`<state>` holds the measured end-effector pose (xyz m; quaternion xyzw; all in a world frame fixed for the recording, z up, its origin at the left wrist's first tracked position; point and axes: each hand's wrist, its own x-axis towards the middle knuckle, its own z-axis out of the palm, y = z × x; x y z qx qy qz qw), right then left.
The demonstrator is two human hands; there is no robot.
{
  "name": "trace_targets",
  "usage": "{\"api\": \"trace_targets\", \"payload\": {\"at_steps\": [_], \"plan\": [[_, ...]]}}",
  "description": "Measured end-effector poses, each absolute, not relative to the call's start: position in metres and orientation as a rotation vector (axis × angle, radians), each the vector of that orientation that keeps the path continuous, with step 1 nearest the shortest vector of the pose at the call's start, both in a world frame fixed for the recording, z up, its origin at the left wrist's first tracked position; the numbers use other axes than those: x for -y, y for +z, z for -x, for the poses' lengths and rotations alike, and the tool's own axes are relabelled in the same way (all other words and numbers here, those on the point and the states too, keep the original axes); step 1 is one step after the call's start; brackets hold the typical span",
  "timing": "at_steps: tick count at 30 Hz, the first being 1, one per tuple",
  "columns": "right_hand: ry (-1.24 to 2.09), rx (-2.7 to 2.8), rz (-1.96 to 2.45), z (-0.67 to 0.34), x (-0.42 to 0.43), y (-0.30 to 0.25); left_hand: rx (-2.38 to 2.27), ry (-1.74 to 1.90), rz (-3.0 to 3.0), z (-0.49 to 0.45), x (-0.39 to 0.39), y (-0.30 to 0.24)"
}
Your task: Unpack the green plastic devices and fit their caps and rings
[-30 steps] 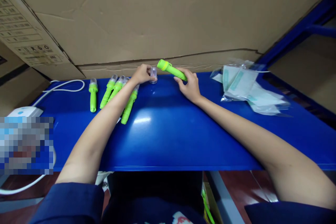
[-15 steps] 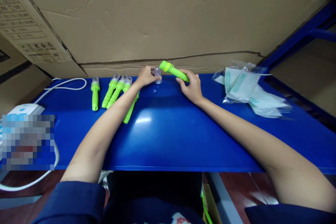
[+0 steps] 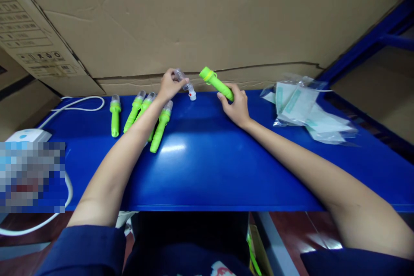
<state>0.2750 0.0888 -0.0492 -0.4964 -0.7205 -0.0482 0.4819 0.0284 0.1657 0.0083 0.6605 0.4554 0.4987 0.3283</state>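
Green tube [image 3: 217, 83] in the right hand [image 3: 236, 105], above the far middle of the table. Largest is the sheet of brown cardboard [image 3: 194, 17] standing along the far side, creased across its upper part. Before it spreads the glossy blue table [image 3: 207, 172]. Clear bags [image 3: 300, 105] with white and pale green contents lie overlapping at the far right; a white box [image 3: 30, 135] sits at the left edge, partly behind a pixelated patch. The right hand has its fingers curled around the tube's lower end, so the wider end, ringed in yellow, tilts up and to the left. Near the forearm of the left hand [image 3: 170, 86] lie capped green sticks [image 3: 115, 116], some partly hidden by it. Thumb and fingers of that hand pinch a clear cover [image 3: 181, 78], held slanted. Smallest is a white-based piece [image 3: 192, 95] with a red dot, just below the cover; whether they touch, I cannot tell.
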Motion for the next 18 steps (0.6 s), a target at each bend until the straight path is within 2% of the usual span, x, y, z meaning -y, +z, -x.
{"api": "trace_targets", "payload": {"at_steps": [5,14,18], "plan": [[-0.059,1.762,1.407,-0.276,-0.091,-0.053,-1.369,1.214,-1.813,-0.004,-0.164,0.008],[-0.326,1.876,1.796,-0.267,-0.067,-0.032,-1.831,0.695,-2.162,0.014,-0.155,0.012],[-0.358,1.911,2.015,-0.259,-0.055,-0.019,-1.906,0.634,-2.214,0.010,-0.143,0.020]]}}
